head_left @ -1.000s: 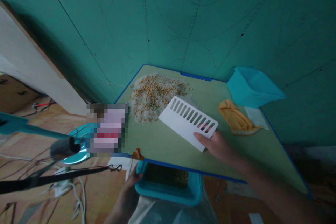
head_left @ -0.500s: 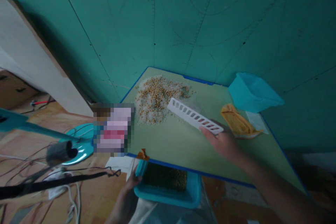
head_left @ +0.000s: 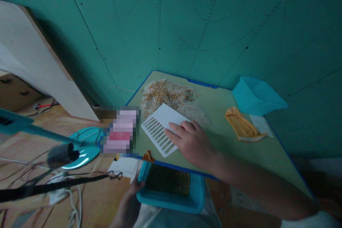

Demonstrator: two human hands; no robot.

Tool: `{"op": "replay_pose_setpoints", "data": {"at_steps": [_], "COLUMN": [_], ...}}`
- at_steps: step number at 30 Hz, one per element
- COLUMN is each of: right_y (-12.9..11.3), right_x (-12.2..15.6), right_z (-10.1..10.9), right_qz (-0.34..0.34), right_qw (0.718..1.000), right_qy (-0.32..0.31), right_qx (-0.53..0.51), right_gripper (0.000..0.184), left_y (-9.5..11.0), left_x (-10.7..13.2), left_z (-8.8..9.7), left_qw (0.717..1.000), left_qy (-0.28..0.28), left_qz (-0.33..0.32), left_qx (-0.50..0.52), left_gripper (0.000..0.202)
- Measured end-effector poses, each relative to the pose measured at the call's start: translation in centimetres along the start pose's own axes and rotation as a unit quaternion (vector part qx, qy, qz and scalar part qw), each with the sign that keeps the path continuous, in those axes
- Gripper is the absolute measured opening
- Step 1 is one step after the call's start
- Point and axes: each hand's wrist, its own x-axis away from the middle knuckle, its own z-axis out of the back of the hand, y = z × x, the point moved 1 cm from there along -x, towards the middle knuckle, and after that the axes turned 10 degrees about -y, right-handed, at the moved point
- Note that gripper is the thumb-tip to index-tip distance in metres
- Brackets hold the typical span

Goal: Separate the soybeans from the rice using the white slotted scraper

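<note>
My right hand lies on a white slotted plastic scraper on the green table, fingers wrapped over its right edge. The scraper's slotted end points at the near-left table edge, just in front of a pile of yellow beans mixed with white grains. My left hand holds the left rim of a teal tray of dark green beans, below the table's front edge.
An orange cloth and a teal container sit at the table's right, against the teal wall. A small orange scrap rests at the front edge. A teal fan base, cables and a black stand crowd the floor at left.
My right hand has swung the scraper from mid-table to the left, turned it round and laid it down in front of the bean pile. The tray and left hand stayed put.
</note>
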Motion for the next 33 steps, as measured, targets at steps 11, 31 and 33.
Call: {"op": "replay_pose_setpoints", "data": {"at_steps": [11,31,33], "right_y": [0.3,7.6,7.6], "right_x": [3.1,6.5,5.8], "right_z": [-0.6,-6.0,-6.1], "right_qz": [-0.020,-0.261,-0.244], "right_qw": [0.998,0.552,0.551], "right_qy": [-0.050,0.173,0.151], "right_qx": [-0.025,-0.773,-0.784], "right_gripper": [0.032,0.028,0.026], "left_y": [-1.3,-1.1,-1.2], "left_x": [-3.7,-2.1,-1.3], "left_z": [5.1,3.7,3.2], "left_qw": [0.997,0.998,0.999], "left_qy": [0.058,0.026,0.017], "left_qz": [0.008,-0.019,-0.018], "left_qx": [-0.041,-0.047,-0.037], "left_gripper": [0.044,0.041,0.039]}}
